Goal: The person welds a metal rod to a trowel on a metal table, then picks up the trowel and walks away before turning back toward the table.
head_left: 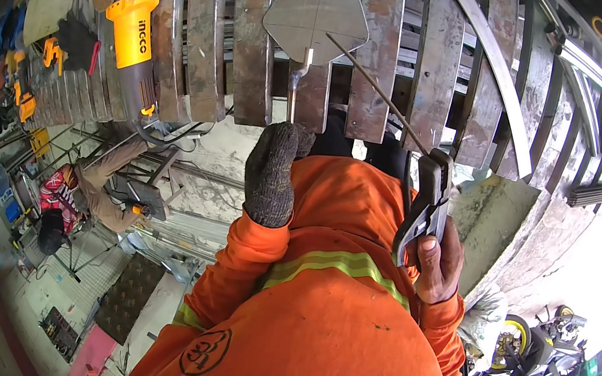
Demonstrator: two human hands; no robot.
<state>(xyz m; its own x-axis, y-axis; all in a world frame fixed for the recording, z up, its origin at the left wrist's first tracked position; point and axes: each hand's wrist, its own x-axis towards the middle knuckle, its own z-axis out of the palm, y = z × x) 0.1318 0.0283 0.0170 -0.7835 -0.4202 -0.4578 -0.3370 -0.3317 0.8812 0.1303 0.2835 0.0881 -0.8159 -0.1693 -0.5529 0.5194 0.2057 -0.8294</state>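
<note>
My left hand (272, 172), in a dark grey knit glove, is closed around the lower end of a trowel's bent metal shank (294, 88). The trowel's diamond-shaped steel blade (319, 10) lies over the slatted metal bench, pointing away from me. Bare, my right hand (437, 265) grips a black welding electrode holder (429, 196). A thin welding rod (379, 92) is clamped in its jaws and slants up and left. The rod's tip appears over the blade's right part; whether it touches cannot be made out. Any handle inside the glove is hidden.
A yellow angle grinder (133, 31) lies on the bench (250, 38) at left, near a black glove (76, 42). Long metal strips (499, 78) cross the right side. Another person (92, 186) works low at left. A motorcycle (528, 346) stands at lower right.
</note>
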